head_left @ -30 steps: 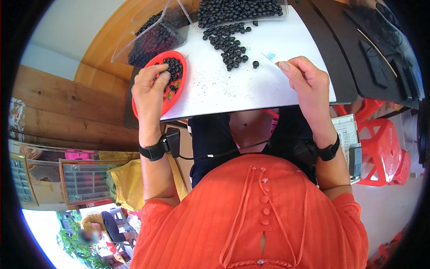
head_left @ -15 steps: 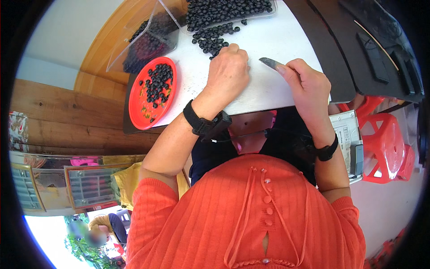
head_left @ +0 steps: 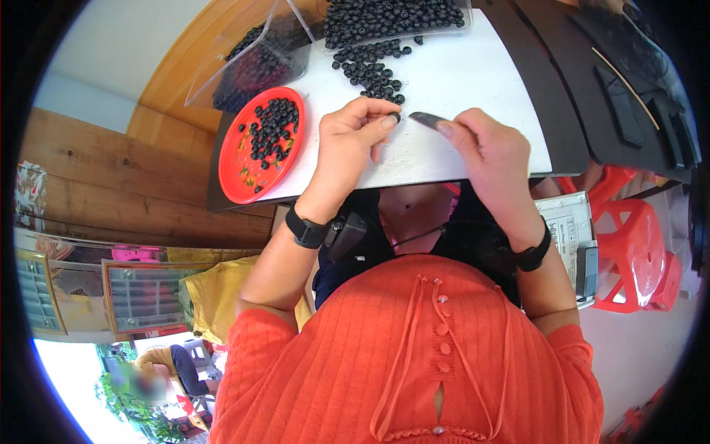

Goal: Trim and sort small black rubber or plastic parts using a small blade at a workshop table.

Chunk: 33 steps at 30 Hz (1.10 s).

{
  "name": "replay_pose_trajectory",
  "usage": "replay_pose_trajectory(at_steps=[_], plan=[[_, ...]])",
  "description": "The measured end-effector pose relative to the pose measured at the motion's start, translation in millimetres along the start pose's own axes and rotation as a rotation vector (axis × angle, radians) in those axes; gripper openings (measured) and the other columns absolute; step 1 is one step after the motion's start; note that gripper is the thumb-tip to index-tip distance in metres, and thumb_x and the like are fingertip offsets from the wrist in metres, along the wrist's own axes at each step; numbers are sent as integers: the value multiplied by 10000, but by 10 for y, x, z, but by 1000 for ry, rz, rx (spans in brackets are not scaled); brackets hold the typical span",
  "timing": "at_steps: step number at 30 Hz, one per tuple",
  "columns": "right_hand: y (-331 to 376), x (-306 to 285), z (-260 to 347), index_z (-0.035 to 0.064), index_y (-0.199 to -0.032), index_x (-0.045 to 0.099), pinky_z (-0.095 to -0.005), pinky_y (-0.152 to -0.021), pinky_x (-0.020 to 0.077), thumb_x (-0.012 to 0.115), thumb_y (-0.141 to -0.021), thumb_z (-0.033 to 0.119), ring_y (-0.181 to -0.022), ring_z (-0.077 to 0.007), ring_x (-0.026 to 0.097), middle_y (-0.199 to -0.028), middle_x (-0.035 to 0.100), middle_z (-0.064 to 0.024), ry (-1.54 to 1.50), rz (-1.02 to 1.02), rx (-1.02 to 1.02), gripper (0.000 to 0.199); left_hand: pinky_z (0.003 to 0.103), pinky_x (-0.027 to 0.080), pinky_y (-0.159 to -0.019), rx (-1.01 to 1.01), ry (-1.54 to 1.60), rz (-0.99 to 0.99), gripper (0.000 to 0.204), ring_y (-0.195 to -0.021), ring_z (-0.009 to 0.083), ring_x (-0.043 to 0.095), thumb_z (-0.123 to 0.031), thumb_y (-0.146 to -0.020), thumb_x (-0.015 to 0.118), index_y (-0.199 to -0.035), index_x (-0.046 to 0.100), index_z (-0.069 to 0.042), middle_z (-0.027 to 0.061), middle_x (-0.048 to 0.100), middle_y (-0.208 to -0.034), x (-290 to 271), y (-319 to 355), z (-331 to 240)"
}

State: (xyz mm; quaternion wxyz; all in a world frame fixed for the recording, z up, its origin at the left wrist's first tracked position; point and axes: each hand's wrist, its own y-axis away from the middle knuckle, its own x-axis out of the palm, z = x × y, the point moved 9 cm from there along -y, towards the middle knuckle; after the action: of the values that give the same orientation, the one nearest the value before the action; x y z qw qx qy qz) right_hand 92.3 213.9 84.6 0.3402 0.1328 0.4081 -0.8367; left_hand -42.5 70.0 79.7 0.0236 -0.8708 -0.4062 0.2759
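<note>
While our left hand narrowly pinched one small, round, black berry-like piece at upper centre of the frame, our right hand gripped a short, dark-bladed knife, its tip just beside the piece. We had a loose cluster of similar black pieces just above and a red, oval plate bearing more at upper left.

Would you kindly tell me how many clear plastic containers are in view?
2: one clear container at the upper left, beyond the red plate; another container at the top centre. Both hold dark round pieces. More may be hidden or out of frame.
</note>
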Motion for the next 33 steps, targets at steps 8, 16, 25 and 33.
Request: replay_pose_trajectory(at_steps=[8, 16, 25, 33], plan=[[67, 341, 233, 75, -787, 628, -401, -529, 458, 662, -908, 307, -575, -299, 631, -667, 633, -108, -17, 130, 1, 264, 283, 510, -569, -239, 947, 91, 272, -717, 199, 630, -68, -953, 611, -1179, 628, 81, 146, 671, -980, 57, 201, 273], [63, 319, 215, 83, -818, 659, -393, -528, 459, 657, -919, 309, -563, -298, 634, -633, 630, -108, -95, 122, 48, 248, 291, 517, -575, -207, 1070, 79, 264, -766, 231, 631, -73, -956, 601, -1170, 624, 79, 158, 663, -992, 2, 185, 411], [58, 339, 199, 82, -819, 658, -383, -508, 448, 656, -924, 305, -534, -282, 624, -596, 611, -104, -100, 124, 36, 246, 285, 503, -572, -197, 1019, 125, 275, -754, 225, 626, -84, -954, 607, -1183, 624, 68, 172, 652, -914, 45, 198, 355], [41, 337, 149, 82, -825, 661, -385, -503, 444, 659, -923, 312, -525, -281, 618, -577, 603, -101, -96, 125, 65, 250, 271, 502, -626, -174, 1034, 130, 280, -741, 217, 618, -81, -953, 605, -1193, 624, 61, 205, 656, -925, 76, 199, 375]])
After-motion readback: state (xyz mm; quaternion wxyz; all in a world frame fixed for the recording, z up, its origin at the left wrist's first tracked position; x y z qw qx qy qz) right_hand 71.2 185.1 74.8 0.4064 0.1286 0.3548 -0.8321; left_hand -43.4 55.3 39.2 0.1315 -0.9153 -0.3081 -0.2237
